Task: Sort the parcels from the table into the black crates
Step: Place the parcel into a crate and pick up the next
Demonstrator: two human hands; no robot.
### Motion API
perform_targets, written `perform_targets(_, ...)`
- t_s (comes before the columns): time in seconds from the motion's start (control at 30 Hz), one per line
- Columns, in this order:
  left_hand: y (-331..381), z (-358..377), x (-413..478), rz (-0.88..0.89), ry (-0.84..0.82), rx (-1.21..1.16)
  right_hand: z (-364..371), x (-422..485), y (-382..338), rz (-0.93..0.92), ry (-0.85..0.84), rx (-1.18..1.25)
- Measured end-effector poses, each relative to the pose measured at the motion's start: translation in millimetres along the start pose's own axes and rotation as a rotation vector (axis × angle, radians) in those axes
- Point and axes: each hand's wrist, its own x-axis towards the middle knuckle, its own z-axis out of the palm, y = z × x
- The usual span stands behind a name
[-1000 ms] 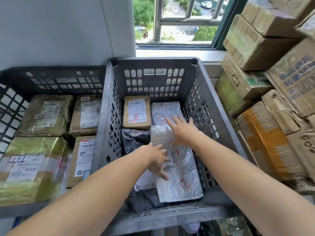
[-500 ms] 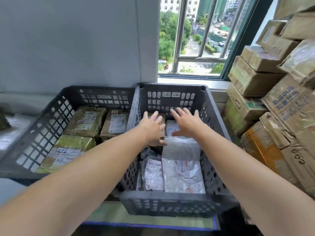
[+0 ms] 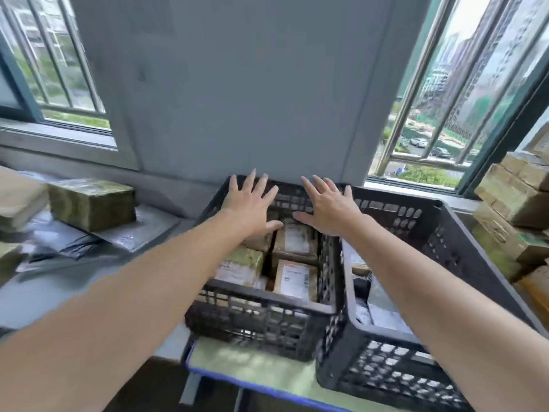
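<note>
I'm looking at a plain grey wall [image 3: 237, 84] filling the upper middle of the frame, with barred windows [image 3: 445, 120] showing in both upper corners. At lower right, the right-hand black perforated plastic crate [image 3: 386, 373] is sitting closest to me. Pale plastic mailer bags [image 3: 383, 318] are lying inside it, partly hidden by the right forearm. Just beside it, in the centre, the left-hand black perforated plastic crate [image 3: 261, 319] is holding brown cardboard parcels with white labels [image 3: 292, 278], packed flat side by side. Both crates are resting on a pale green board with a blue edge [image 3: 252, 370] at bottom centre.

Along the left edge a grey table [image 3: 35, 298] is carrying the unsorted lot: a box wrapped in green-tinted tape [image 3: 92, 203] is lying on crumpled grey plastic mailers [image 3: 65, 239]. At the right edge, stacked cardboard cartons [image 3: 511, 200] are piling up beside the window.

Now the hands. The left hand [image 3: 252, 203] is reaching palm down over the far end of the left-hand crate, fingers straight and fanned apart, gripping nothing. The right hand [image 3: 329, 209] is hovering just beside it, over where the two crates meet, fingers splayed and carrying nothing. I cannot tell whether either palm is touching a rim.
</note>
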Motion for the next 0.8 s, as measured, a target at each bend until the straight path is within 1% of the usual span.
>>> perform_targets(0.2,-128.6,51.0,-86.9,-0.136,-0.065,-0.091,-11.0,24.4,-167.2,-0.156,0.013,0.047)
perform_targets(0.3,-181.2,79.5,-122.5,-0.217,-0.118,-0.142,-6.4,39.8,-235.7,-0.234,-0.014,0.064)
perform_targets(0.37,-211.9,100.6,-141.2,-0.263,-0.134,-0.164,0.4,53.8,-272.6,-0.253,-0.026,0.086)
perform_targets(0.57,-283.7,162.2,-156.2,-0.366,-0.184,-0.231,38.9,108.8,-360.1,-0.245,-0.084,0.184)
perform_targets(0.8,-366.2,239.2,-118.4,-0.419,-0.244,-0.208,105.7,205.1,-437.8,-0.102,-0.229,0.400)
